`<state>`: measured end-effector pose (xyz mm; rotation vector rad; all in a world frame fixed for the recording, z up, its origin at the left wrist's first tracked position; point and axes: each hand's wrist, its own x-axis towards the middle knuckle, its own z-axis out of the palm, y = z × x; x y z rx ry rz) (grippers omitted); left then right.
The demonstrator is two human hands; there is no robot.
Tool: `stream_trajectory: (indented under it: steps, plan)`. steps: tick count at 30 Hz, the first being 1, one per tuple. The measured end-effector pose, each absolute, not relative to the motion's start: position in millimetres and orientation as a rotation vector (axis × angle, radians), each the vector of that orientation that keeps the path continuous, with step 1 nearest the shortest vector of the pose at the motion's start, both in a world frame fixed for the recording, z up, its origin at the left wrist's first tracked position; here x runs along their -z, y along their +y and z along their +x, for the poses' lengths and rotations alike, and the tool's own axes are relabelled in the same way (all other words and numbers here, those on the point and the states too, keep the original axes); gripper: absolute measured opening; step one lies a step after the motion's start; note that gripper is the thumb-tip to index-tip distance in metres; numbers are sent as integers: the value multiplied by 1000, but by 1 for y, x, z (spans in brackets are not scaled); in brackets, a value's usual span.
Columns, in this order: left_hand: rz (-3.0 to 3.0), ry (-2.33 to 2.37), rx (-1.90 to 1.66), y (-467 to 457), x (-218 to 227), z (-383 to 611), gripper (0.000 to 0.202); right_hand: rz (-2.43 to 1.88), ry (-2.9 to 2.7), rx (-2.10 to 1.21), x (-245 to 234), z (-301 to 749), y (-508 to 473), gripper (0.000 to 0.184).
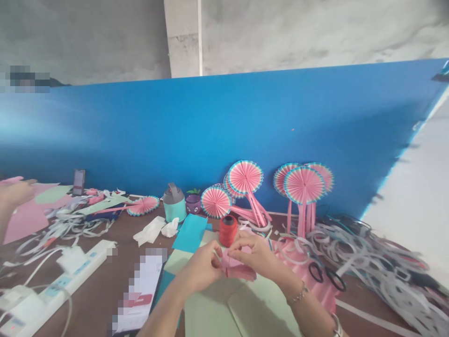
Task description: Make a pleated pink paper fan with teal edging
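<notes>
My left hand (205, 263) is closed, with its thumb and fingers pinching the left end of a small piece of folded pink paper (242, 271). From the other side my right hand (256, 256) holds the same paper, fingers curled over its top. A thin red line, which looks like thread, crosses the paper near my left fingertips. Just behind my hands stands a spool of red thread (228, 230). Pale green paper sheets (210, 309) lie beneath my hands, and a blue sheet (190, 232) is beyond my left hand.
Pink pleated paper fans (304, 185) lean against a blue partition (210, 131). Black-handled scissors (326, 275) and tangled white strips (379, 276) lie right. A phone (140, 295), power strip (59, 290) and teal bottle (174, 205) are left; another person's hand (17, 192) is farther left.
</notes>
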<state>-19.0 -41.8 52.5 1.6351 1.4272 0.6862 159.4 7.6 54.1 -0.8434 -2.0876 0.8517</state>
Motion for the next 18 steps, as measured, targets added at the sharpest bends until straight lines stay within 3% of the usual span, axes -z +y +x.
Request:
stream_trajectory:
  steps: [11, 18]
  plan:
    - [1688, 1236, -788, -56, -66, -10, 24, -1009, -1969, -1051, -55, 164, 12, 14]
    - [1651, 1077, -937, -52, -71, -14, 19, -1152, -1751, -1370, -53, 174, 18, 21]
